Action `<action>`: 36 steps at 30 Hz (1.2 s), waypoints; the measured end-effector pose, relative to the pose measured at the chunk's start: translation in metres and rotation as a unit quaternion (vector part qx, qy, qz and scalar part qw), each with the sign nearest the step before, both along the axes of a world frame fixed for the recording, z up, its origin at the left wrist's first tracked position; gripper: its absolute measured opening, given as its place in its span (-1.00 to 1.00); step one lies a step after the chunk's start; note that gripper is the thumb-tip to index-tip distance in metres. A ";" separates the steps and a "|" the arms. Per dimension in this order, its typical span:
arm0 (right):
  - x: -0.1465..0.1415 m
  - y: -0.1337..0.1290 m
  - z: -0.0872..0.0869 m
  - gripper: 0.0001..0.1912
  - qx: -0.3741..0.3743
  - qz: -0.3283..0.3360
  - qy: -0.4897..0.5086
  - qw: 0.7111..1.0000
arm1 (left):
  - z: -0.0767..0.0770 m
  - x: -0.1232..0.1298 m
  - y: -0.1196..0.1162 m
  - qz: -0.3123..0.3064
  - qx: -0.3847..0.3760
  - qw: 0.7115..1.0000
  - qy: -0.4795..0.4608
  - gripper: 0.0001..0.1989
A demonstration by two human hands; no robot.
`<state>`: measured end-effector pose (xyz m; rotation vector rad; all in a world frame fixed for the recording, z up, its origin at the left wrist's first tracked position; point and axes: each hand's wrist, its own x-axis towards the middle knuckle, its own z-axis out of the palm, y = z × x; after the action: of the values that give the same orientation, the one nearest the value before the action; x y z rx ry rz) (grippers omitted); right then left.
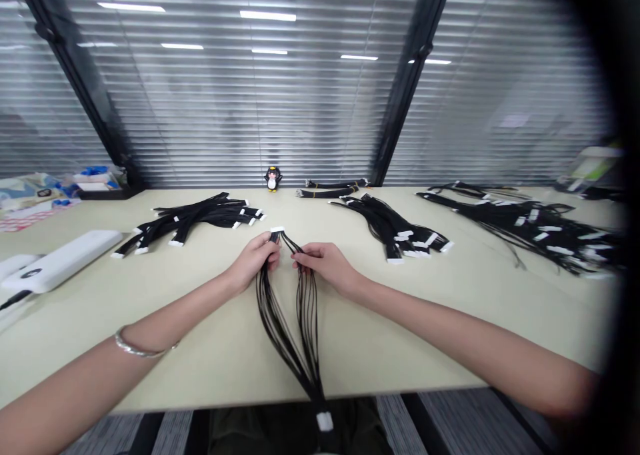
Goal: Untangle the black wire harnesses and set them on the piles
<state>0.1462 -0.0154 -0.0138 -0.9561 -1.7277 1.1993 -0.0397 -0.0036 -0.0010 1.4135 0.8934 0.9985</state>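
Between my hands is a black wire harness (285, 345) with a white connector (277, 229) at its upper end and a white piece (325, 421) at its lower end, hanging past the table's front edge. My left hand (260, 258) is closed on one group of the wires just below the upper connector. A second group of the wires is pinched in my right hand (323, 263), thumb against fingers. The two groups spread apart below the connector and come together again near the table edge.
Piles of black harnesses with white connectors lie at left (200, 218), centre right (395, 225) and far right (530, 225). Two tied cable bundles (330, 191) and a penguin figurine (273, 179) are at the back. A white device (65, 258) sits at left.
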 end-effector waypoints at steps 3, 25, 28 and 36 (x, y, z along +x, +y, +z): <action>0.001 -0.001 0.000 -0.68 -0.003 0.000 0.000 1.000 | 0.002 -0.001 0.000 -0.024 0.002 1.000 0.013 -0.80; -0.001 -0.006 0.004 -0.74 0.007 0.011 -0.023 1.000 | 0.000 -0.001 0.000 -0.026 0.051 0.991 0.120 -0.89; -0.002 -0.004 0.002 -0.73 0.013 0.018 -0.021 1.000 | 0.003 -0.001 -0.001 -0.033 0.041 0.994 0.100 -0.90; -0.001 -0.007 0.006 -0.73 0.006 0.026 -0.004 1.000 | 0.001 -0.003 -0.001 -0.039 0.024 0.997 0.067 -0.91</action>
<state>0.1450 -0.0225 -0.0075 -0.9158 -1.7733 1.2193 -0.0431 -0.0045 0.0002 1.5579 0.9093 0.8789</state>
